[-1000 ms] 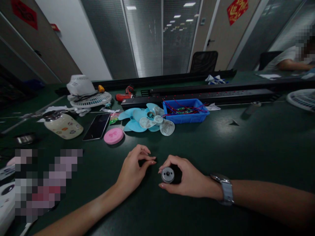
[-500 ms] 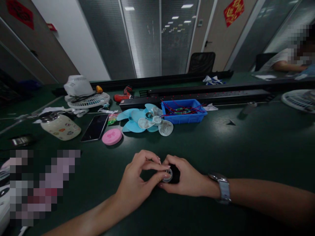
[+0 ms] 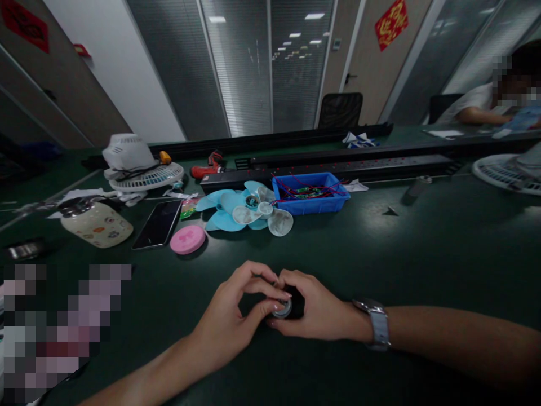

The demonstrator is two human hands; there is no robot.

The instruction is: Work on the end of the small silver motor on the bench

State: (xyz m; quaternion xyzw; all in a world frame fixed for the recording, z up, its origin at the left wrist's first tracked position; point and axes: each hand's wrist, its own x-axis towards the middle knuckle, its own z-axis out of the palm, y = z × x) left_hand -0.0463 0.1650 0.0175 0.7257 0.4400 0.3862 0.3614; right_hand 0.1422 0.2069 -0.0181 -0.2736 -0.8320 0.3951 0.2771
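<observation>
Clock centred on round metal part. Cream bottle at 10, lying on its side; phone also 10, nearer; pink round case 10, nearer again. Left hand at 9: thumb and fingers nearly closed, tips over the part's face; can't tell if they pinch anything. Blue fan blades at 11, far side.

Part itself: on the green table's near half, between both hands. Silvery-grey circular end up, paler rim, middle mostly covered by left fingertips. Dark area behind it: body or shadow, can't tell.

Blue bin 12–1, wires inside. Right hand at 3, curled round the part, gripping it. Grey-strapped watch at that wrist.
</observation>
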